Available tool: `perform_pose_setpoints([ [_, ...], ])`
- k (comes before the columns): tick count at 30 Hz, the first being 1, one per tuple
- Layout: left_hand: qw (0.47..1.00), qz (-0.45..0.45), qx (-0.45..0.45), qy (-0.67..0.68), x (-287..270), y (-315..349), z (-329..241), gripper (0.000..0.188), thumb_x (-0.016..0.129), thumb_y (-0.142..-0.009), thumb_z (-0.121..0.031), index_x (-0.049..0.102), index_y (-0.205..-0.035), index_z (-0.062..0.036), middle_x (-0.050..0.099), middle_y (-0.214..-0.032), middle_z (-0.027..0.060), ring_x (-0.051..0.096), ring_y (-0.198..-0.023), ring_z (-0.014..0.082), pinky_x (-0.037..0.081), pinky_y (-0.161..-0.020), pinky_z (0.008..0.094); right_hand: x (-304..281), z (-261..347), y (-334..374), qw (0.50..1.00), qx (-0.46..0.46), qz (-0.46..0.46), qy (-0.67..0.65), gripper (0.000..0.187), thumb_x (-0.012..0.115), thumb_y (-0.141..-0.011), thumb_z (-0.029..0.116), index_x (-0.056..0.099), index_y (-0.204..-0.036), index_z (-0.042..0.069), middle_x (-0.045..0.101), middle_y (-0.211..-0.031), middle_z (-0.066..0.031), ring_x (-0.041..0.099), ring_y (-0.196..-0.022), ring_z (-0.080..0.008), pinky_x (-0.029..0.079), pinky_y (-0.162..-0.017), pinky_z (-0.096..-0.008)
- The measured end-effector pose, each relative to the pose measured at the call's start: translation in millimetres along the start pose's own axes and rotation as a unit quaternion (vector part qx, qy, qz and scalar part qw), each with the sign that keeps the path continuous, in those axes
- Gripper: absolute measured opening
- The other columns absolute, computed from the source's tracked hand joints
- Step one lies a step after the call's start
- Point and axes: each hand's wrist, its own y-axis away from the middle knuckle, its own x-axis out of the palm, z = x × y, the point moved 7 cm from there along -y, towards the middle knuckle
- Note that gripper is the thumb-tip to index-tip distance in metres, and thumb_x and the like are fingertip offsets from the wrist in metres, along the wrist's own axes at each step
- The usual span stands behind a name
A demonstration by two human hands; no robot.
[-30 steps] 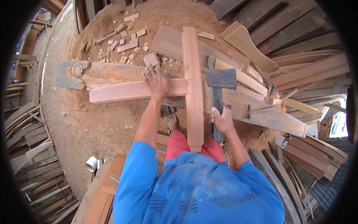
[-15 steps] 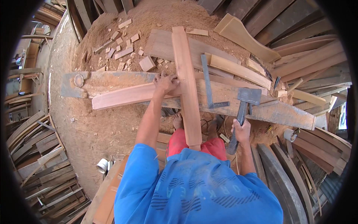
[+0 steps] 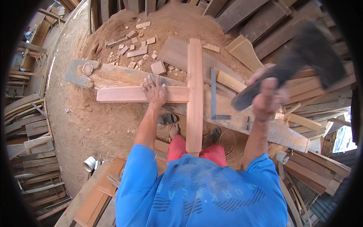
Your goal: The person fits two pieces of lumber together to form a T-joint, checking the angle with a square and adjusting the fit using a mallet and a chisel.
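Observation:
My left hand (image 3: 154,90) lies flat, fingers spread, on a reddish wooden rail (image 3: 121,94). The rail's right end meets the side of a longer wooden post (image 3: 194,102) at about a right angle, with no clear gap visible. In my right hand (image 3: 267,99) is a dark mallet (image 3: 312,56), gripped by its handle and raised to the right of the post; motion blurs it. A metal square (image 3: 213,94) rests just right of the post on a worn plank bench (image 3: 109,75), which lies under the joined pieces.
Small wood offcuts (image 3: 137,53) are strewn over sawdust beyond the bench. A curved board (image 3: 245,53) and stacked dark planks (image 3: 270,28) fill the far right. A white cup (image 3: 90,164) stands at the lower left, near brown boards (image 3: 99,193).
The mallet has swung up and away to the right in my right hand. My left hand has slid left along the rail and flattened; rail and post now sit squarer to each other.

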Motion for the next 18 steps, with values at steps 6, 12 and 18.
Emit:
perform_pose_setpoints([
  [6,0.999,0.021,-0.005,0.031,-1,0,-2,0.061,0.041,-0.103,-0.042,0.038,-0.156,-0.011,0.022,-0.167,0.0282,0.012,-0.156,0.0474,-0.001,-0.123,0.0674,-11,98,-112,0.957,-0.244,-0.156,-0.018,0.063,0.044,-0.104,0.064,0.053,-0.101,0.002,0.065,-0.084,-0.0147,0.06,-0.07,-0.0239,0.052,-0.066,-0.0404],
  [12,0.999,0.017,-0.01,0.051,0,1,1,0.06,0.041,-0.103,-0.039,0.038,-0.156,-0.0094,0.023,-0.166,0.0297,0.014,-0.155,0.0487,-0.001,-0.123,0.0678,74,-63,99,0.977,0.099,0.183,0.045,0.047,0.053,-0.103,0.051,0.059,-0.102,0.004,0.066,-0.088,-0.0138,0.066,-0.084,-0.0323,0.055,-0.078,-0.0478],
  [18,0.999,-0.042,0.014,0.02,-12,1,-9,0.061,0.04,-0.104,-0.038,0.039,-0.156,-0.0061,0.026,-0.164,0.0317,0.013,-0.155,0.0499,-0.003,-0.122,0.0676,63,-193,278,0.699,0.348,0.494,0.383,0.049,0.057,-0.1,0.043,0.063,-0.115,-0.003,0.069,-0.103,-0.0328,0.067,-0.102,-0.0494,0.051,-0.09,-0.057],
])
